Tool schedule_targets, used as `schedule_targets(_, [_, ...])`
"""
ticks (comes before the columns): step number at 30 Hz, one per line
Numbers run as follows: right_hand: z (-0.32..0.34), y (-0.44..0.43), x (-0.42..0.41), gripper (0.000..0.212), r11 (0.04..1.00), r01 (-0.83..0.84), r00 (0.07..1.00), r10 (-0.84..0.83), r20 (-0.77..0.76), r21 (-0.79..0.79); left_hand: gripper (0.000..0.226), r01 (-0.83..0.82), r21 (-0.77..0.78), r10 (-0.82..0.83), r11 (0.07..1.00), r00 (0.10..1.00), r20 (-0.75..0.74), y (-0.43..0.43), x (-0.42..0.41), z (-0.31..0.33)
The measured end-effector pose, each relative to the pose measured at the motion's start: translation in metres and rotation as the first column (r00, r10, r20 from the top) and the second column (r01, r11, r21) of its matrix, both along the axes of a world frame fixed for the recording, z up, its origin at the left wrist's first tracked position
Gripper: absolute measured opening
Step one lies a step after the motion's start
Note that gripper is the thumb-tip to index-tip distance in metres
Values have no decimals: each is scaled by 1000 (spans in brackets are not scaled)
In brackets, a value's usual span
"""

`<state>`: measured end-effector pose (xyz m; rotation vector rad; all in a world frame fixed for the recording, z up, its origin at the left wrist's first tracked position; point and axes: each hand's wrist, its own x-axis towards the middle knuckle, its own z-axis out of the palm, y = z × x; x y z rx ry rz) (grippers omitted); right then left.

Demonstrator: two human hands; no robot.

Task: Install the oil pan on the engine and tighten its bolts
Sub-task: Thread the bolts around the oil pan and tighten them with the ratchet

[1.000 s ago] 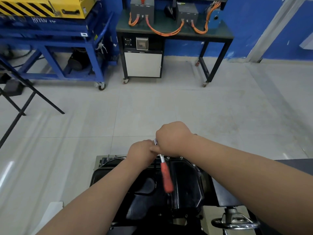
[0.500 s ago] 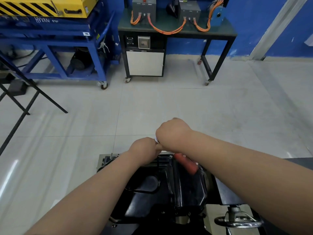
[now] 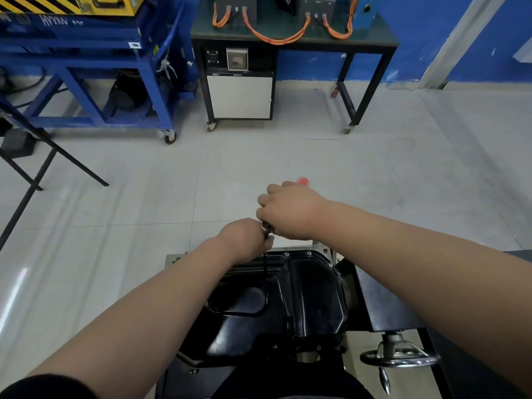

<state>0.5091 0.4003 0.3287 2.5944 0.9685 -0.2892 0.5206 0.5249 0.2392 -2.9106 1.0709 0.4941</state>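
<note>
Centre frame: right hand [image 3: 290, 210], fingers curled round red-handled ratchet [image 3: 302, 180]. Left hand [image 3: 241, 236], fingers curled on its head, above black oil pan [image 3: 311, 298] far rim.

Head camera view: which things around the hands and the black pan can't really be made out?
All in the head view:
- Wrench: only a blurred red tip shows past the right hand, which grips and covers the handle.
- Bolt under the wrench: hidden beneath the left hand, which holds the wrench's head.
- Oil pan: left side covered by the left forearm; near edge lost among dark parts.
- Rim bolts: too small to judge tightness.
</note>
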Motion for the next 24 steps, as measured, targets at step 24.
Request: schedule_targets(24, [-2,-16,-6,21,1000,-18,1000,19,-19,24,37,-3,-38,4,999,1000,26,-3,-7,-2])
